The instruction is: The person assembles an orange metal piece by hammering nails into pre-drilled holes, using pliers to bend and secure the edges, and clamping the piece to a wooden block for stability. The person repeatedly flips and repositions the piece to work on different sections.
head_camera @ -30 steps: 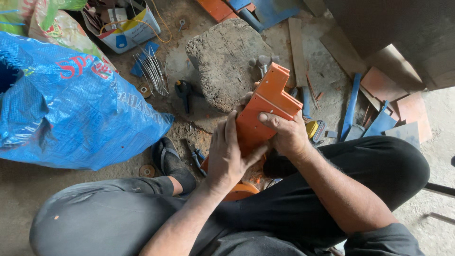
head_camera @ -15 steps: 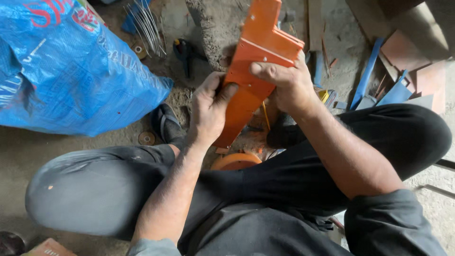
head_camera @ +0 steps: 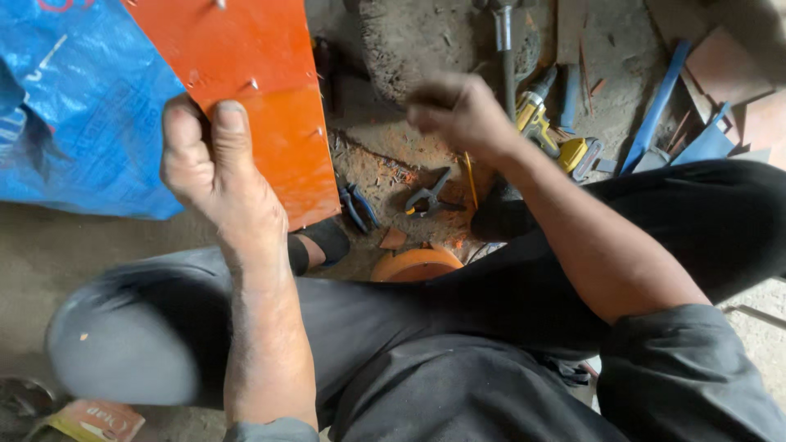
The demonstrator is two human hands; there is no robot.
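My left hand [head_camera: 211,164] grips the lower edge of a flat orange panel [head_camera: 250,90] and holds it up close to the camera, at the upper left. Small nail tips stick out of the panel's face. My right hand [head_camera: 458,110] is off the panel, blurred, with its fingers curled and nothing visible in them. It hovers over the dirt floor just left of a hammer [head_camera: 505,41] that rests on a rough stone block [head_camera: 426,41]. I sit on the ground with both knees bent.
Blue-handled pliers [head_camera: 359,205] and metal pincers [head_camera: 426,196] lie on the ground between my legs. A yellow cordless drill [head_camera: 548,123] sits right of my right hand. A blue plastic sack [head_camera: 74,123] fills the left; blue strips [head_camera: 655,106] lie at the right. An orange round piece [head_camera: 416,263] is by my thigh.
My right hand has let go of the orange panel and moved right toward the hammer. My left hand has lifted the panel up and left, closer to the camera.
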